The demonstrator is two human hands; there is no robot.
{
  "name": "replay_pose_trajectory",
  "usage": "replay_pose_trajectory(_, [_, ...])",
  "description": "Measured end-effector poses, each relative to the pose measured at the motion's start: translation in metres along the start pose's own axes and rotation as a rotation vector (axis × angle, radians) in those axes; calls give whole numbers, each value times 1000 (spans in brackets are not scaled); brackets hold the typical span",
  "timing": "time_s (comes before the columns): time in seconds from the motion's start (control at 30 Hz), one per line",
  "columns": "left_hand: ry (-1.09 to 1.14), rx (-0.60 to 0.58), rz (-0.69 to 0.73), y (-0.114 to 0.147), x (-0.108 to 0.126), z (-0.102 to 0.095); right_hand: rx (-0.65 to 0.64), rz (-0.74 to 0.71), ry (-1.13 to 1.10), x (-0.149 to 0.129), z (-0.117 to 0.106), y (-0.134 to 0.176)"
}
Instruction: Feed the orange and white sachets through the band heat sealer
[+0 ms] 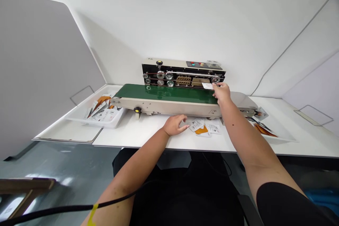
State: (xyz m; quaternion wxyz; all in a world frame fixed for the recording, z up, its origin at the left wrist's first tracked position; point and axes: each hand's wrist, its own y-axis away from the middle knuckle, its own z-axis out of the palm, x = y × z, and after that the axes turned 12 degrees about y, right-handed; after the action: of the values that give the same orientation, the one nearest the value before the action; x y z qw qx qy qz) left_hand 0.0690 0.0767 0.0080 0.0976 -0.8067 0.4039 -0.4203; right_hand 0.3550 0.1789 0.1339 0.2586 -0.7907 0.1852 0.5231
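My right hand (222,93) pinches a small white packet (207,85) at the right end of a band sealing machine (182,69), its edge close to the rollers and above the green conveyor belt (164,93). On the white table in front of the machine, my left hand (174,125) rests with thumb and fingers apart, holding nothing. Just right of its fingertips lie several loose sachets (212,129), printed white ones and one with an orange face (201,130).
A clear plastic bin (113,123) with white and orange packets stands at the belt's left end. Another bin (284,136) with packets sits at the right, partly behind my arm. A grey partition (39,67) rises on the left. A black cable (66,209) crosses my left forearm.
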Motion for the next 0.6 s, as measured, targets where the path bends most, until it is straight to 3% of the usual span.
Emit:
replay_pose_trajectory(0.1, [14,-77,67,-2,-2,3,231,-356,197,11,-16,44])
replay_pose_trajectory(0.17, [35,-181,120,-4,-5,7,258,-545,221,28,-25,89])
replay_pose_trajectory(0.27, [9,-345,107,-5,-10,14,-67,-726,277,64,-25,156])
replay_pose_trajectory(0.33, [-57,-414,52,-5,-12,18,-291,-787,367,90,-17,186])
replay_pose_trajectory(0.4, [-116,-439,-3,-5,-11,20,-394,-793,473,110,-7,200])
replay_pose_trajectory(0.6, [-101,-328,-74,-8,-9,19,-396,-692,625,126,7,197])
